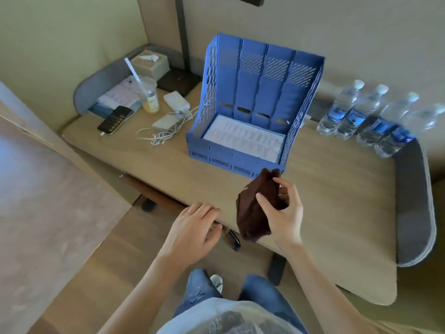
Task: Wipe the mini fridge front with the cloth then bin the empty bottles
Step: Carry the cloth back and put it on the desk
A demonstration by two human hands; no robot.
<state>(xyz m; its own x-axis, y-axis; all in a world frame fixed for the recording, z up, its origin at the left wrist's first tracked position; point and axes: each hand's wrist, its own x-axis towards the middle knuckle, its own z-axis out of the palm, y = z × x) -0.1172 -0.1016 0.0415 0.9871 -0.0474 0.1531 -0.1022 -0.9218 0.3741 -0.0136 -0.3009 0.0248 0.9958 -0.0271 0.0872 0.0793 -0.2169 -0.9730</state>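
My right hand holds a dark brown cloth above the desk's front edge, thumb and fingers curled round the folded fabric. Just left of it, my left hand hovers at the desk edge with relaxed fingers and holds nothing. Several clear plastic water bottles with blue labels and white caps stand in a row at the back right of the desk. No mini fridge and no bin are in view.
A blue plastic file organiser stands mid-desk on the wooden desk. To the left lie a phone, a cup with straw, chargers with tangled cables and a tissue box. A chair back sits under the desk.
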